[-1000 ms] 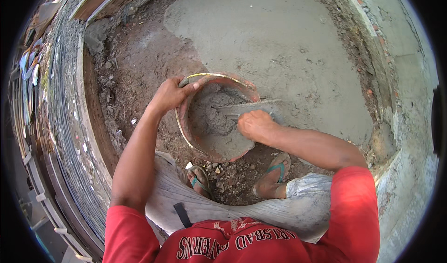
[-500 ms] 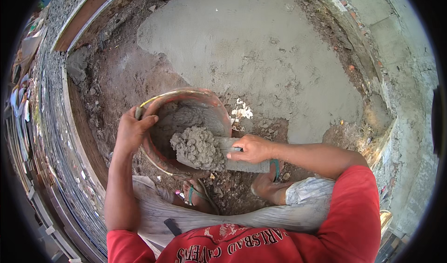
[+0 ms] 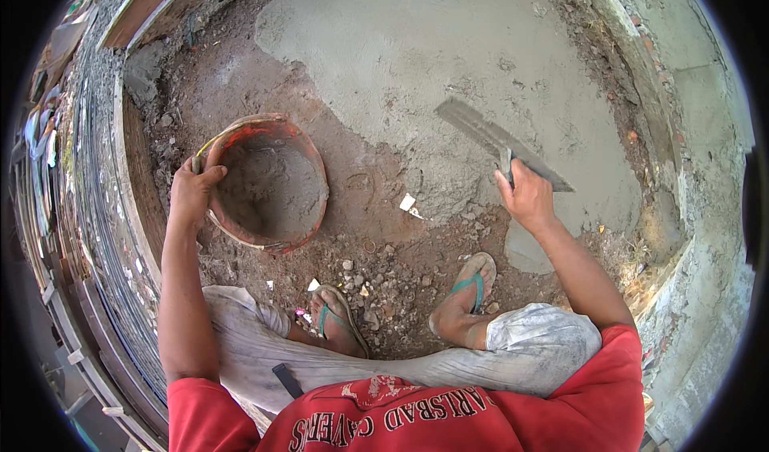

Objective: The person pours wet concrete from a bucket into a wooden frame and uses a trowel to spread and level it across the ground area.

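My left hand grips the rim and handle of an orange bucket, which stands tilted toward me on the soil. Wet mortar lies inside it. My right hand is closed around the grip of a flat rectangular trowel, held over the grey mortar layer on the ground. The blade slants from upper left to lower right. A rough lump of fresh mortar lies at the near edge of the smoothed layer, below the blade.
Wooden boards edge the bed on the left, and a concrete strip runs along the right. Bare soil with stones lies between bucket and layer. My sandalled feet stand near. A white scrap lies by the mortar.
The trowel, earlier over the bucket with a heap of mortar on it, has moved up and right; the heap is off it. The bucket has shifted left and sits more upright.
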The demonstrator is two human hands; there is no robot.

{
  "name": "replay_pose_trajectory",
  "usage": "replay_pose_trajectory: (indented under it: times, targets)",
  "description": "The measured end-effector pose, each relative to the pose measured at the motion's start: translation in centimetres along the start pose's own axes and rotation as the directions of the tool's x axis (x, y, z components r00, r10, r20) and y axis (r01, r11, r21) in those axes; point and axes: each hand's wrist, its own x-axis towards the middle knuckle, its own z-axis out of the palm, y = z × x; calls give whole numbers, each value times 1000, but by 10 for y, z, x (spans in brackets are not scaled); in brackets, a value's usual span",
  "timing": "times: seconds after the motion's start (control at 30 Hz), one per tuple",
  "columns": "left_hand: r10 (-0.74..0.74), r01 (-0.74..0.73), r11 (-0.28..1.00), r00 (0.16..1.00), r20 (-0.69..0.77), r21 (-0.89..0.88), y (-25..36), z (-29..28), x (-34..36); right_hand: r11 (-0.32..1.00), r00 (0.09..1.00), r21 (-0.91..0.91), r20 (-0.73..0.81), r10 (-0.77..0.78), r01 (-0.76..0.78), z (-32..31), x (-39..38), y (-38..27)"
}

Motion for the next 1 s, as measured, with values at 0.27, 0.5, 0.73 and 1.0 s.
replay_pose_trajectory:
  times: [0.27,0.5,0.73,1.0]
  targets:
    - [-41,42,998,999,-14,45,39,40,2,948,839,107,443,-316,300,78,-54,14]
    - [-86,86,996,996,-32,-3,41,49,21,993,888,1,447,-104,116,112,76,42]
    - [-133,137,990,987,88,-41,35,40,36,860,824,-155,245,511,-487,73,209,178]
    - [-77,86,989,994,-76,123,30,23,56,584,585,37,49,809,-811,84,133,326]
